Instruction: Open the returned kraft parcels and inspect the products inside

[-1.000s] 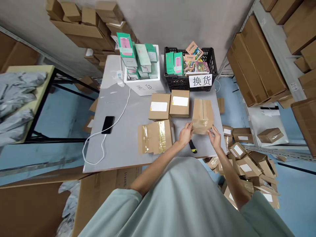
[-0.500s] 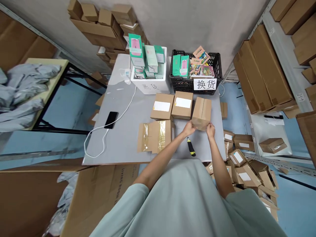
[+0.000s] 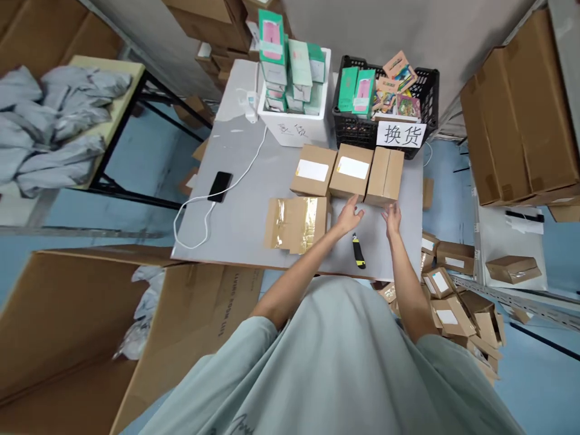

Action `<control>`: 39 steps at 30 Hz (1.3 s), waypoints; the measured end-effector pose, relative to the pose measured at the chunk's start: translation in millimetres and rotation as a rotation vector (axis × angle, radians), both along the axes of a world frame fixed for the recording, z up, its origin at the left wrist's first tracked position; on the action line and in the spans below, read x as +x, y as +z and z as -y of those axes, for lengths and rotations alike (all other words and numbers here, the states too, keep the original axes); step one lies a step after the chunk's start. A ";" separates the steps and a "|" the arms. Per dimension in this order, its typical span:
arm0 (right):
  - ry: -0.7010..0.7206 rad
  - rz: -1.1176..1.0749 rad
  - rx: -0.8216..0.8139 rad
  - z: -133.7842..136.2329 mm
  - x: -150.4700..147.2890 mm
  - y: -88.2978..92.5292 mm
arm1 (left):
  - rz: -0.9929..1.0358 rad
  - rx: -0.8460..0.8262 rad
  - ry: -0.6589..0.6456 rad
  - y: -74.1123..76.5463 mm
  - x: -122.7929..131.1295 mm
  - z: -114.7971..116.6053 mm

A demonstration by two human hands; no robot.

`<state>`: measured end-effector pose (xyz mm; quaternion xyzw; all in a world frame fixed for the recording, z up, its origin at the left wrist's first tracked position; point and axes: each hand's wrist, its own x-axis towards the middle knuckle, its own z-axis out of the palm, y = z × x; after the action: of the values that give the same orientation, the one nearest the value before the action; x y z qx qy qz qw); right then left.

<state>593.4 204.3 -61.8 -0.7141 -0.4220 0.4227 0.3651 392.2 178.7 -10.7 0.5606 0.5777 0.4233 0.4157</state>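
Three closed cardboard boxes stand in a row on the grey table [image 3: 249,187]: a labelled left box [image 3: 312,169], a labelled middle box [image 3: 351,172] and an unlabelled right box [image 3: 384,175] with a seam along its top. My left hand [image 3: 350,215] is open just in front of the middle box, fingers apart. Below the right box, my right hand [image 3: 392,217] is open with its fingers spread, holding nothing. A black and yellow utility knife [image 3: 359,251] lies between my forearms. Left of my left hand sits a taped cardboard box [image 3: 299,223] with its flap out.
Behind the row stand a white foam bin [image 3: 294,130] of green boxes and a black crate [image 3: 357,130] with a paper sign. A phone [image 3: 220,186] on a white cable lies left. Cardboard boxes [image 3: 453,314] are piled on the floor at right; a large open carton [image 3: 181,326] stands front left.
My hands have let go of the right box, which now stands in line with the other two. Both hands have opened. The whole view has shifted.
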 end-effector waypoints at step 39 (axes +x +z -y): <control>0.907 0.345 0.011 200.1 -419.4 59.4 | -0.121 -0.579 0.256 -65.3 -412.0 158.5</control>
<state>174.0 4.2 -2.4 -0.5159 -0.7473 0.4125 0.0728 -19.8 20.2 -76.0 0.3659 0.7637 0.2561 0.4661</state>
